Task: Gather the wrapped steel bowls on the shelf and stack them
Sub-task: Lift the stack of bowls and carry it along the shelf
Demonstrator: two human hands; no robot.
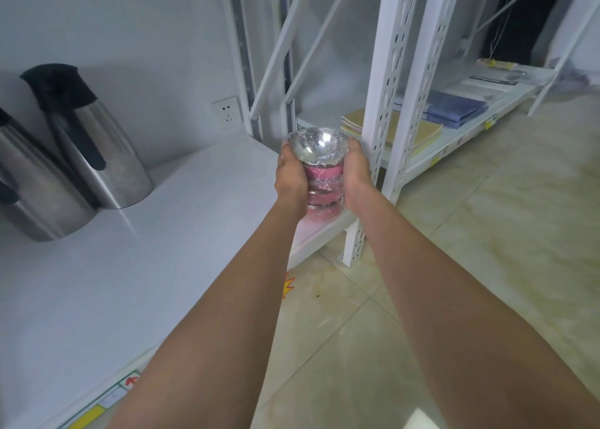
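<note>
A stack of wrapped steel bowls stands at the right end of the white shelf, near its front corner. The bowls are shiny inside, pink outside, and covered in clear film. My left hand grips the stack's left side and my right hand grips its right side. The bottom of the stack seems to rest on the shelf, partly hidden by my hands.
Two steel thermos jugs with black tops stand at the shelf's back left. A white perforated upright rises just right of the stack. A further shelf holds folders and papers. Tiled floor lies to the right.
</note>
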